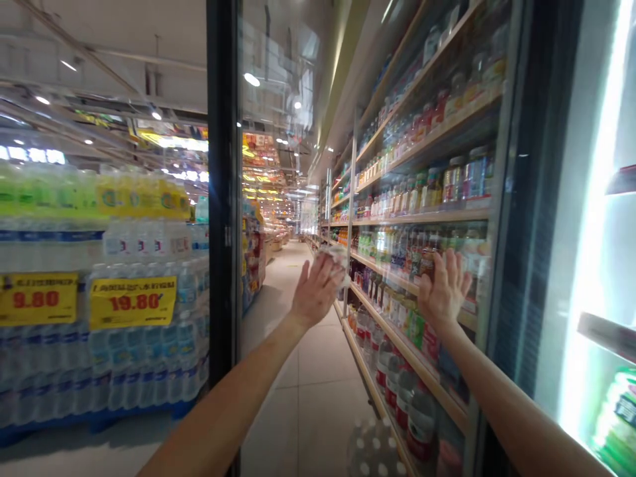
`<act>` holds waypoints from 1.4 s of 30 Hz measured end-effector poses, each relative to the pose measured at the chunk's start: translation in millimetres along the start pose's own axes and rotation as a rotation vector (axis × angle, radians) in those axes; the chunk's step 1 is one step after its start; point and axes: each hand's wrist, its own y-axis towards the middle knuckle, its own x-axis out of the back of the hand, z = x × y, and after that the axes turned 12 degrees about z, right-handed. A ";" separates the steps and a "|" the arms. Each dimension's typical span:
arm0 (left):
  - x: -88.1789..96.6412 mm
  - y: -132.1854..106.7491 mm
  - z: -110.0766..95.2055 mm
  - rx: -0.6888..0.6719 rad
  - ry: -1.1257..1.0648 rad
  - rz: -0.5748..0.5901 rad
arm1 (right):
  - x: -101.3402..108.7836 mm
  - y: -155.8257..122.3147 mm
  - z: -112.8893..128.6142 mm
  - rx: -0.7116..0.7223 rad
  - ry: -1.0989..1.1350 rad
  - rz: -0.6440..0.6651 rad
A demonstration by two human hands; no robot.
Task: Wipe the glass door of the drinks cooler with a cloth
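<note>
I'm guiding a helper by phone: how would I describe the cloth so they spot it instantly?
Find the tall, dark-framed glass door mid-view. Two hands are raised at it; go to the left hand. The cloth is the pale, crumpled piece at its fingers, whereas the right hand shows only spread fingers.

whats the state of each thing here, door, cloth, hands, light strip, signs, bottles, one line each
glass door: open
white cloth: crumpled, under the left hand
left hand: laid over the cloth, grip unclear
right hand: empty, fingers spread, at the glass
light strip: lit
price signs: facing out, reading 9.80 and 19.80
bottled water: stacked
shelved bottles: upright in rows
</note>
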 end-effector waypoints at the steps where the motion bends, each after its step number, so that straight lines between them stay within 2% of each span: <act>1: 0.3 -4.0 -1.1 -0.065 0.004 0.037 | -0.1 -0.1 -0.7 0.004 0.001 0.000; 2: 1.2 -9.4 2.7 -0.071 0.006 0.055 | -0.1 -0.1 -1.1 0.005 0.003 0.001; 3: 2.6 -15.7 10.7 -0.016 0.009 0.047 | -0.1 -0.2 -1.1 0.003 0.004 0.000; 7: 6.0 -39.4 48.1 0.470 -0.002 -0.114 | 0.9 -0.1 1.6 -0.010 0.007 0.008; 9: 3.4 -44.9 47.5 0.558 -0.012 -0.149 | 1.5 0.0 2.9 -0.017 0.005 0.010; 11: -1.4 -46.1 32.0 0.430 -0.017 -0.106 | 1.9 0.0 3.3 -0.020 0.002 0.008; 14: -6.6 -45.7 7.3 0.040 -0.014 0.006 | 2.0 0.0 2.1 -0.009 0.005 0.001; 15: -6.8 -46.4 5.1 -0.051 -0.011 0.031 | 2.0 -0.1 1.6 -0.007 0.008 0.001; 16: -6.1 -47.7 7.2 -0.085 -0.005 0.037 | 1.9 -0.1 1.2 -0.007 0.009 0.001; 17: -4.6 -49.3 13.2 -0.055 0.002 0.020 | 1.8 -0.1 0.9 -0.004 0.009 0.002; 18: -2.6 -51.0 22.0 0.035 0.005 -0.007 | 1.8 -0.1 0.8 -0.004 0.009 0.005; 21: 3.3 -52.1 48.7 0.419 -0.019 -0.102 | 1.6 -0.1 1.7 -0.015 0.016 0.016; 23: 4.7 -47.9 51.9 0.556 -0.040 -0.152 | 1.4 -0.1 2.6 -0.017 0.022 0.018; 25: 3.5 -40.8 40.1 0.491 -0.036 -0.163 | 0.8 -0.4 2.8 -0.014 0.027 0.012; 28: 0.4 -30.2 16.3 0.123 -0.007 -0.056 | -0.1 -0.7 1.7 -0.002 0.021 -0.008; 29: 0.1 -27.3 13.5 0.020 0.001 -0.013 | -0.2 -0.8 1.2 0.004 0.016 -0.013; 30: 0.6 -24.6 15.2 -0.026 0.009 0.013 | -0.3 -0.8 0.8 0.010 0.010 -0.018; 31: 1.7 -22.0 21.2 -0.006 0.015 0.013 | -0.3 -0.8 0.6 0.015 0.005 -0.019; 32: 3.5 -19.1 30.8 0.079 0.017 -0.013 | -0.3 -0.9 0.6 0.016 0.002 -0.017; 35: 10.3 -7.2 63.9 0.491 -0.021 -0.165 | -0.8 -0.9 1.6 -0.002 0.004 -0.003; 37: 13.2 3.3 71.8 0.628 -0.054 -0.218 | -1.4 -0.9 2.3 -0.017 0.011 0.007; 39: 13.0 13.4 61.1 0.547 -0.052 -0.180 | -1.7 -0.8 2.7 -0.018 0.017 0.000; 42: 8.8 23.1 27.4 0.177 -0.016 -0.038 | -0.7 -0.6 2.8 -0.007 0.020 0.000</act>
